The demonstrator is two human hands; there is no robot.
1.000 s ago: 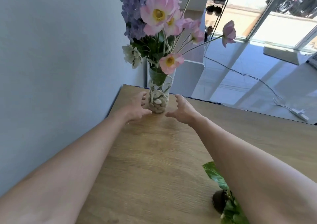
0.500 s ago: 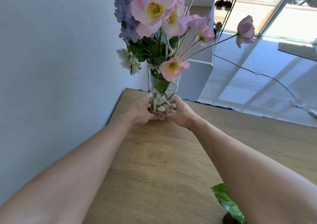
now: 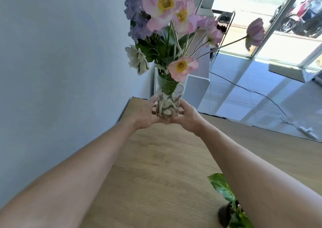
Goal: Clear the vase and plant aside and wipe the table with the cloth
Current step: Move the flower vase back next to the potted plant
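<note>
Wooden table, light oak grain, far-left corner butted against the pale wall. Potted plant at the near-right edge of the table, dark round pot, variegated green leaves, partly hidden by a forearm. Glass vase w/ pebbles and pink and purple flowers, over the table's far-left corner, well apart from the plant; can't tell whether its base touches the wood.

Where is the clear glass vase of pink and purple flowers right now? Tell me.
In the head view, the clear glass vase is at the wooden table's far corner by the wall, gripped low between the left hand and right hand.
</note>
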